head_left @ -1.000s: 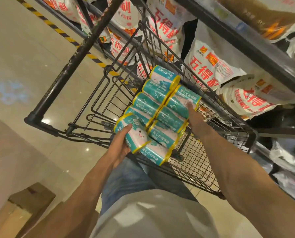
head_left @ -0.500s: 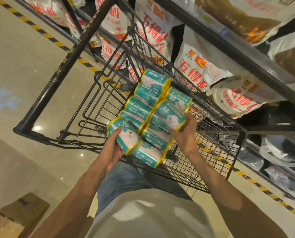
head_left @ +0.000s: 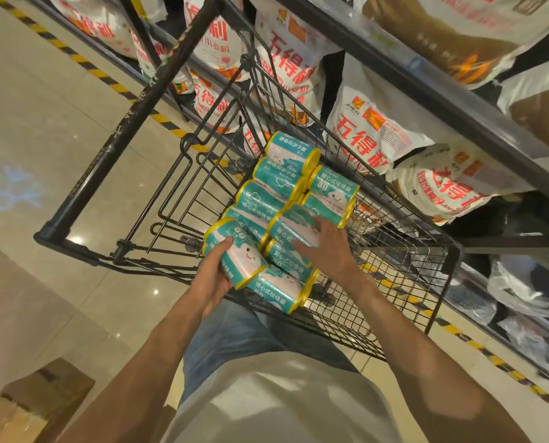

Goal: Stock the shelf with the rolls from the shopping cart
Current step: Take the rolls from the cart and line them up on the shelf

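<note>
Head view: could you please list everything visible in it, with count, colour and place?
rolls: about ten, teal and white with yellow rims, two rows in the cart
cart: one, black wire, beside the shelf
shelf: one, dark metal, right
sacks: several, white with red lettering, on the shelf
box: one, brown cardboard, floor at lower left
left hand: grips the nearest roll
right hand: fingers spread, resting on the right row
</note>
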